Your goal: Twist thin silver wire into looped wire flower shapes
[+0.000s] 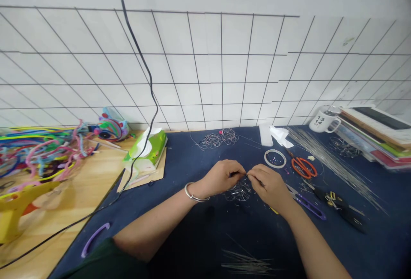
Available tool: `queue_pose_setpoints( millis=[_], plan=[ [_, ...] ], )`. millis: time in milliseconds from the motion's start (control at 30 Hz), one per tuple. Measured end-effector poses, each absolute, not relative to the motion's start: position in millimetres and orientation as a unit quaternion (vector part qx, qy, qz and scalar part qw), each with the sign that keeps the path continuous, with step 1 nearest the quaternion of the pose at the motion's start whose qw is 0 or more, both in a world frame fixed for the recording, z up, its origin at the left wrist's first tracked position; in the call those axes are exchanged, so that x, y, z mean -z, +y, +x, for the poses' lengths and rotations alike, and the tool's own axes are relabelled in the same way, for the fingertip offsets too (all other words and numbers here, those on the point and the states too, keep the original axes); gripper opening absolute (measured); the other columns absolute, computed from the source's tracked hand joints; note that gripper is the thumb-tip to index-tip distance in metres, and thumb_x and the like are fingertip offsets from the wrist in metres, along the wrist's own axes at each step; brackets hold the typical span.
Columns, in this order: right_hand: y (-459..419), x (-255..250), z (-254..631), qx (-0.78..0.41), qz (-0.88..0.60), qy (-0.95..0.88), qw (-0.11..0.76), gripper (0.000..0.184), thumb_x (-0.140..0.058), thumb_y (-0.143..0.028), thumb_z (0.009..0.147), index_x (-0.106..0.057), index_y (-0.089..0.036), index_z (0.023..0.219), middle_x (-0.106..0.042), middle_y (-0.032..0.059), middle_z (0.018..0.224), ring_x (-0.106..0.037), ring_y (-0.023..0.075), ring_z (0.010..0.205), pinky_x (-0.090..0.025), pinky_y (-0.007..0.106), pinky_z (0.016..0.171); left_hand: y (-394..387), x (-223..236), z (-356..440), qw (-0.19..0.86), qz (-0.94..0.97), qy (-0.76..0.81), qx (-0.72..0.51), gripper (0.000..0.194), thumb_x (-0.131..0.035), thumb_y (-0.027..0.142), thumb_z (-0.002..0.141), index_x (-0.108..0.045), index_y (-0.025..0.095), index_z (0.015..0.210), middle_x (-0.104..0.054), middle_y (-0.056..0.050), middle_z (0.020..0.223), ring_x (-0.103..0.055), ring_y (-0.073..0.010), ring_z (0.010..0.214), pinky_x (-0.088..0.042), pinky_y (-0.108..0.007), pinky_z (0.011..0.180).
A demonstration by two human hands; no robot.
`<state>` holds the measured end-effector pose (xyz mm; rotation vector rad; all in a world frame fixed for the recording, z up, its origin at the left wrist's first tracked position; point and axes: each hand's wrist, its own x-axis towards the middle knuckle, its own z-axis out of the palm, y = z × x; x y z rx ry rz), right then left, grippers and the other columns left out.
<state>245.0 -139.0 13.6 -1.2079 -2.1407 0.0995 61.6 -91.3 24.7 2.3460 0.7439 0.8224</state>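
My left hand [221, 177] and my right hand [269, 185] meet over a dark blue mat [192, 227]. Both hands pinch a small tangled piece of thin silver wire work [239, 191] that hangs between and just below the fingertips. A silver bangle [192, 194] sits on my left wrist. Another finished-looking cluster of wire loops [218, 138] lies farther back on the mat. A bundle of straight thin wires [334, 163] fans out to the right, and a few loose wires [247, 264] lie near my arms.
Orange-handled scissors [303, 167], a roll of tape [275, 158], purple snips [308, 205] and black pliers [340, 205] lie right of my hands. A white mug [323, 120] and stacked books [375, 135] stand at back right. A green tissue pack [146, 152] and coloured pipe cleaners [41, 148] sit left.
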Motion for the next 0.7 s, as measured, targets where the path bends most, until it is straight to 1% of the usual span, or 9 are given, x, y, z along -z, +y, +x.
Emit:
queue_pose_setpoints(
  millis=[233,467,567,700],
  plan=[
    [-138,-15,244,-0.067,-0.475,-0.811,0.336,0.015,-0.044,-0.013,0.081,-0.057,-0.019,0.078,-0.057,0.0031,0.074,-0.054,0.0147,0.07,-0.044,0.026,0.064,-91,-28,59,0.259,0.898,0.236,-0.267,0.023,-0.045,0.007,0.077,-0.063,0.019,0.081,-0.065,-0.002,0.077,-0.057,-0.0132,0.075,-0.042,-0.025,0.073],
    [-136,-11,244,-0.043,-0.495,-0.79,0.361,0.014,-0.044,-0.012,0.08,-0.055,-0.019,0.076,-0.056,0.0039,0.075,-0.052,0.0162,0.073,-0.042,0.029,0.069,-94,-24,62,0.26,0.916,0.201,-0.229,0.02,-0.047,0.005,0.075,-0.062,0.017,0.079,-0.064,-0.002,0.078,-0.058,-0.0128,0.074,-0.042,-0.023,0.074],
    [-136,-8,243,-0.044,-0.497,-0.783,0.372,0.013,-0.044,-0.011,0.079,-0.055,-0.019,0.075,-0.055,0.0036,0.075,-0.051,0.0163,0.073,-0.041,0.029,0.07,-93,-21,63,0.281,0.914,0.197,-0.216,0.019,-0.047,0.005,0.074,-0.062,0.017,0.079,-0.064,-0.001,0.078,-0.057,-0.0123,0.073,-0.042,-0.022,0.072],
    [-135,-4,239,-0.047,-0.505,-0.769,0.39,0.013,-0.045,-0.012,0.079,-0.054,-0.019,0.074,-0.056,0.0039,0.076,-0.052,0.0165,0.074,-0.041,0.029,0.071,-91,-16,63,0.351,0.888,0.207,-0.212,0.017,-0.048,0.006,0.074,-0.061,0.016,0.077,-0.064,-0.001,0.077,-0.057,-0.0107,0.071,-0.042,-0.02,0.067]
  ],
)
